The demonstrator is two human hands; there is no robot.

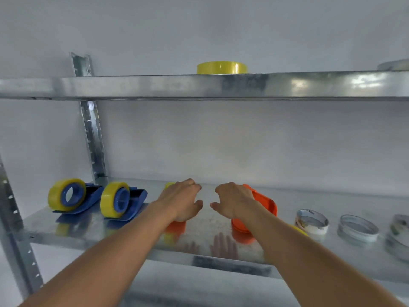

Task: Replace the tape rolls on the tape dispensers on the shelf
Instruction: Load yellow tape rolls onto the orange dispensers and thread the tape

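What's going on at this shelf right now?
A person is reaching both bare hands onto the lower metal shelf. The left hand and right hand each rest over an orange tape dispenser. Two blue dispensers with yellow tape stand to the left, empty cores lie to the right, and a yellow roll waits on the upper shelf.

two blue dispensers (97, 199) loaded, orange dispensers (263, 207) mid-shelf

Pale grey wall (221, 29) behind; perforated metal upright (91, 134) at left.
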